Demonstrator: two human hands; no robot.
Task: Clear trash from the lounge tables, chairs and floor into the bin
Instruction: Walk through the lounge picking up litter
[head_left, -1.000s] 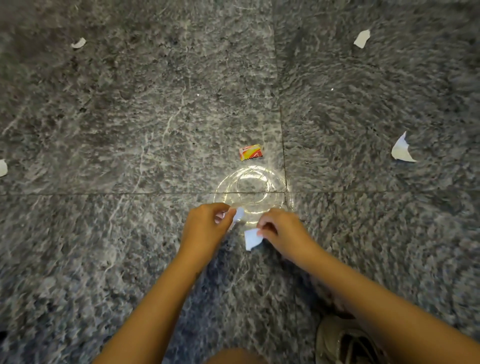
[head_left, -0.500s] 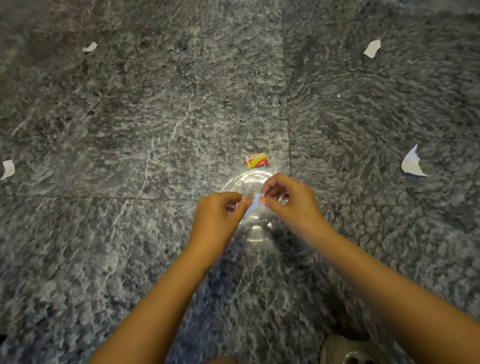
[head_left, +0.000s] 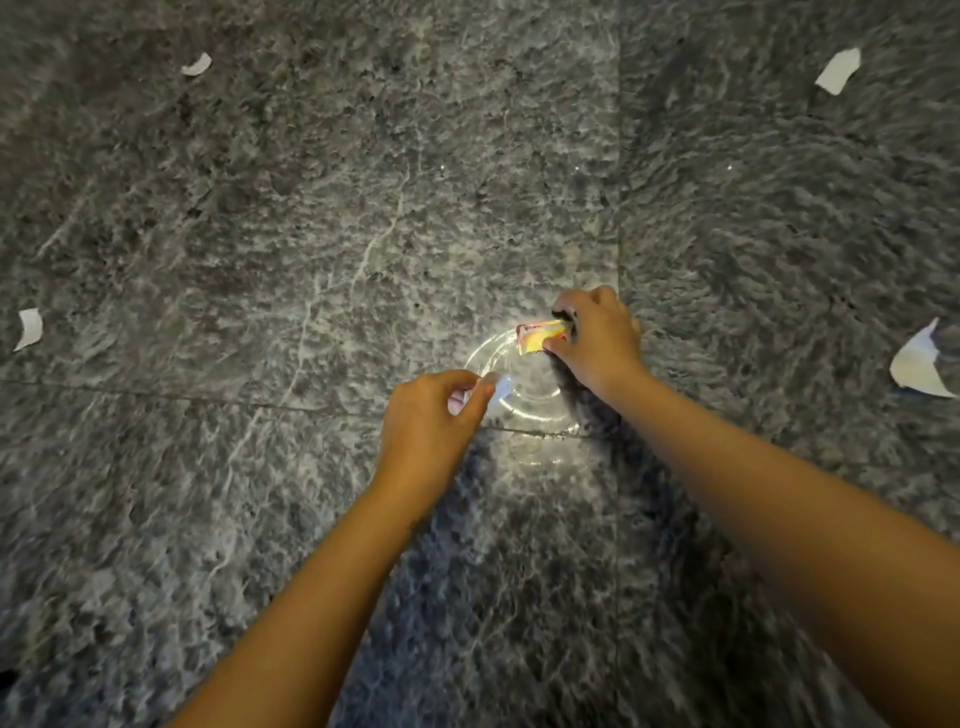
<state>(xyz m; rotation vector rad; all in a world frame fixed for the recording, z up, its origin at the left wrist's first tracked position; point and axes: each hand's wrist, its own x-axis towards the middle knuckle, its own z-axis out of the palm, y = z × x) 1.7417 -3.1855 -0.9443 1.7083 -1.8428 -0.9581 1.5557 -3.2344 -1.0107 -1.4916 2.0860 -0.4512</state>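
Right hand (head_left: 597, 338) now reached forward, pinching crinkled red-yellow wrapper (head_left: 540, 335), left hand (head_left: 431, 410) gripping torn white paper scraps (head_left: 496, 388), speckled stone floor (head_left: 260, 234).

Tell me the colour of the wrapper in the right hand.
Red and yellow wrapper, pinched by the right hand; head view.

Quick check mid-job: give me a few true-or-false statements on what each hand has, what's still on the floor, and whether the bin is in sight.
1. The right hand pinches the red-and-yellow wrapper. True.
2. The left hand is empty. False: it holds white paper.
3. A far-left scrap and a far-right scrap lie loose on the floor. True.
4. The bin stands beside the hands. False: no bin shows in this view.
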